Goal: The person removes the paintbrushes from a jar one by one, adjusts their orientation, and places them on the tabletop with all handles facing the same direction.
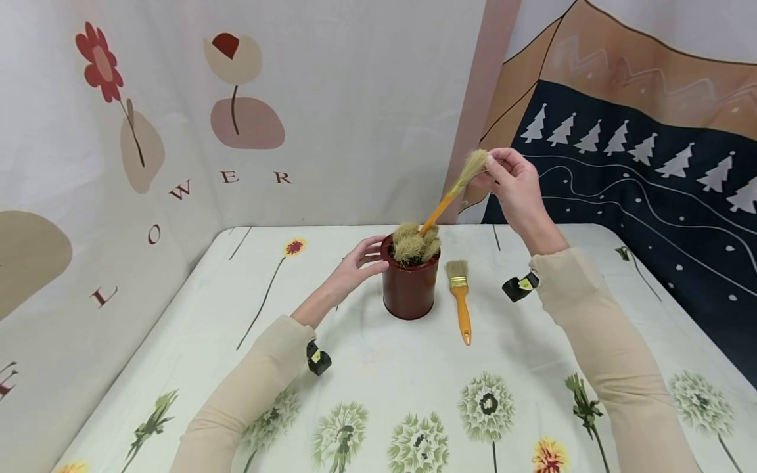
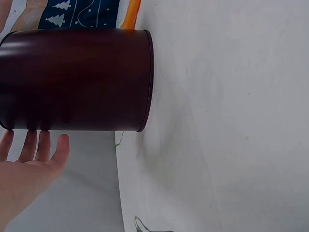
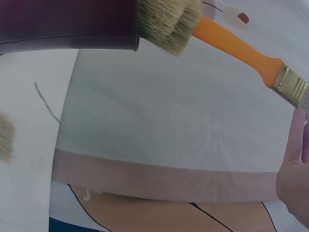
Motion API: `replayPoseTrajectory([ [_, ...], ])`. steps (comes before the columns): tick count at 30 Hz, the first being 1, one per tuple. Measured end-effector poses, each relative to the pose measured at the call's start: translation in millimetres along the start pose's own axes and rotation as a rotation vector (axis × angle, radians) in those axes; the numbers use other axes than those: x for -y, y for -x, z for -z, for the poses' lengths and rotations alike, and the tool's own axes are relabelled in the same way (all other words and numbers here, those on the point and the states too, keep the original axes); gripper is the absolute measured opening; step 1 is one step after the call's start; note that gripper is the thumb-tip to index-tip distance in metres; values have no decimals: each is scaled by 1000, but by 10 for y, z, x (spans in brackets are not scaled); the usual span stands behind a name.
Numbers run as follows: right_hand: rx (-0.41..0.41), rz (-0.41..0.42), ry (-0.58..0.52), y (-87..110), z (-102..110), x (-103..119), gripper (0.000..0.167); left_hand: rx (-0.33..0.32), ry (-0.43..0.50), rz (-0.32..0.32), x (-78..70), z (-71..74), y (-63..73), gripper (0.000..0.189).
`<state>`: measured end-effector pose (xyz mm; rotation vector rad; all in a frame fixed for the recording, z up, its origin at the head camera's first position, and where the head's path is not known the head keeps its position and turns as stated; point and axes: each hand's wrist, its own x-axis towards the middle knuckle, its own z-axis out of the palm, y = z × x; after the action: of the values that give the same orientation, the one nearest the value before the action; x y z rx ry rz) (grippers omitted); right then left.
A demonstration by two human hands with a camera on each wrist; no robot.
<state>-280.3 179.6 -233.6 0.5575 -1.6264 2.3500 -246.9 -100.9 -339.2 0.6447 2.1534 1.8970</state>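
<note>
A dark red cylindrical pot (image 1: 409, 290) stands upright on the table, with several bristle heads (image 1: 409, 244) bunched at its mouth. My left hand (image 1: 357, 266) touches the pot's left side near the rim; in the left wrist view, its extended fingertips (image 2: 44, 135) meet the wall. Above and right of the pot, my right hand (image 1: 516, 187) pinches a paintbrush (image 1: 439, 211) by its bristles. That brush slants bristles up, its orange handle's lower end at the bristle heads in the pot. In the right wrist view, a fingertip lies right at its metal ferrule (image 3: 289, 84).
Another paintbrush (image 1: 461, 299) with an orange handle lies right of the pot, bristles pointing away from me. A white cloth (image 1: 367, 368) printed with flowers covers the table. Printed fabric (image 1: 355, 98) hangs behind it, and a darker tree-patterned part (image 1: 591, 171) hangs at the right.
</note>
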Motion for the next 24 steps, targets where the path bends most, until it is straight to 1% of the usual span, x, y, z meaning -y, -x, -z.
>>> replayPoseTrajectory([
  [6,-39,30,-69,-2,43,80,11,0,0,0,-2,2,-3,54],
  [12,-79,45,-94,3,99,163,18,1,-2,2,-1,4,-6,54],
  [15,-89,50,-118,10,129,198,20,2,-2,1,0,6,-5,54],
  [20,-103,56,-194,23,190,251,23,3,0,-1,-6,3,0,53],
  [24,-113,66,-217,37,244,290,25,3,1,-8,-6,0,1,53],
])
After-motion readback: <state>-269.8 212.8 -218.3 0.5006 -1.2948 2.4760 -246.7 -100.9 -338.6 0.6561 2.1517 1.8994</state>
